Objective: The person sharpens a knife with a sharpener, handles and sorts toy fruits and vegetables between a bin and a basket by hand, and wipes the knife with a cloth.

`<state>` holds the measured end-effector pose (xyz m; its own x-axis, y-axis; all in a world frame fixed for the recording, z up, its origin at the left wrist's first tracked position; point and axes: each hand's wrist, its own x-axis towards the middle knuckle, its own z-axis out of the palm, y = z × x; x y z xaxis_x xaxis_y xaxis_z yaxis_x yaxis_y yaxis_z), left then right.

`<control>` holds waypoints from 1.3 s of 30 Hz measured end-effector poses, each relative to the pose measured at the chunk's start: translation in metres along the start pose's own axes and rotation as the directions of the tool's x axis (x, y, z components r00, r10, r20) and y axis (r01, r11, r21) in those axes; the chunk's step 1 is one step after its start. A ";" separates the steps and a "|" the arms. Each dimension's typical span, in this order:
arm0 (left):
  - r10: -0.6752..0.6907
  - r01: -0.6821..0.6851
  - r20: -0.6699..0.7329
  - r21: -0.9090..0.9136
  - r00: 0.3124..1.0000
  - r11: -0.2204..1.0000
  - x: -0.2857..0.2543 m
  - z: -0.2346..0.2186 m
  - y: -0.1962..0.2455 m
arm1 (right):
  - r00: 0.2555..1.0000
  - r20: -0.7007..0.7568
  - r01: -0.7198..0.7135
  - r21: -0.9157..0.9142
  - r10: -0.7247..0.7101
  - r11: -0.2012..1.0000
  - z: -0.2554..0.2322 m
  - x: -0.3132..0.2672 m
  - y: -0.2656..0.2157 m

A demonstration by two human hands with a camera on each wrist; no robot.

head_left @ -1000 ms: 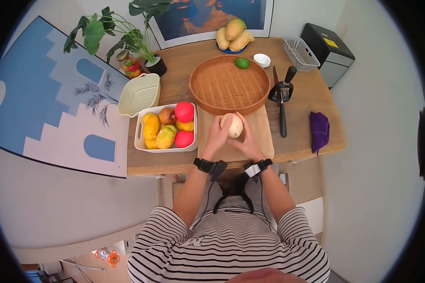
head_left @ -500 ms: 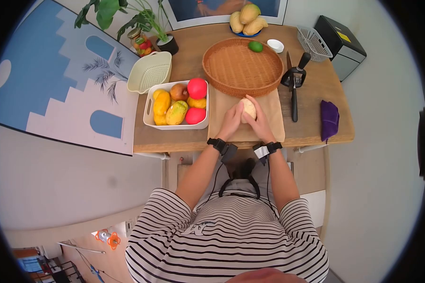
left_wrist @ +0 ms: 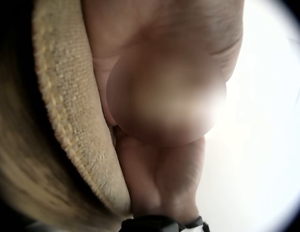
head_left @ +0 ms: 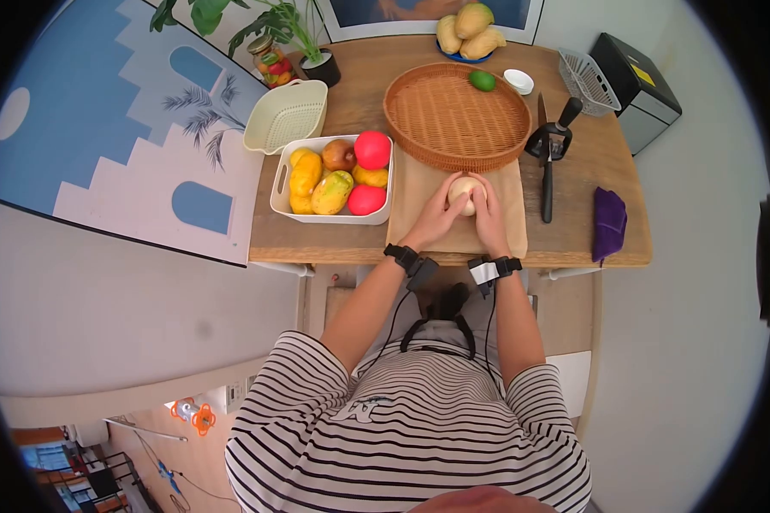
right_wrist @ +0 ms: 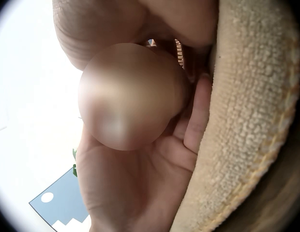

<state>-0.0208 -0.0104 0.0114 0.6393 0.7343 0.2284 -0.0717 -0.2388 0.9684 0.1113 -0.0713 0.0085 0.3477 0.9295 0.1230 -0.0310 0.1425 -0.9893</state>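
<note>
Over the front of a tan towel (head_left: 509,205), both hands grip a pale cream, round fruit (head_left: 464,192). My left hand (head_left: 435,219) wraps its left side and my right hand (head_left: 491,227) its right, with the thumbs on the near side. In the left wrist view, the palm of the left hand (left_wrist: 164,29) is above a smoothed-over round shape. The right wrist view has a similar blur between the hands, close to the terry towel (right_wrist: 251,96). Just beyond the fingertips stands a wide wicker tray (head_left: 458,111) with a green fruit (head_left: 482,80) in it.
A white bin (head_left: 342,219) of mixed fruit and a pale green basket (head_left: 287,120) stand left. To the right are a knife (head_left: 547,192) in a black holder (head_left: 556,141) and a purple cloth (head_left: 609,224). Yellow mangoes (head_left: 470,38) and a white bowl (head_left: 518,81) sit behind.
The hands have turned the fruit, and their fingers have closed further around it from both sides. The head view has shifted, so the table sits higher and farther right.
</note>
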 end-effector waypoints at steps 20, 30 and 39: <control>-0.123 0.112 -0.017 -0.301 0.992 0.947 0.003 -0.004 0.000 | 0.998 0.046 0.038 -0.091 -0.034 0.995 0.006 -0.004 -0.006; 0.297 -0.141 -0.192 0.569 0.935 0.810 -0.031 -0.067 0.114 | 0.988 -0.154 -0.008 0.040 0.014 0.999 0.002 0.001 0.012; 0.372 0.031 -0.146 0.954 0.917 0.297 -0.030 -0.119 0.088 | 0.985 -0.169 0.014 -0.177 -0.044 0.984 0.003 0.002 0.012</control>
<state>-0.1371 0.0224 0.1021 0.4479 0.6770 0.5839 0.7292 -0.6546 0.1996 0.1085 -0.0665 -0.0030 0.5021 0.8514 0.1519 0.1398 0.0934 -0.9858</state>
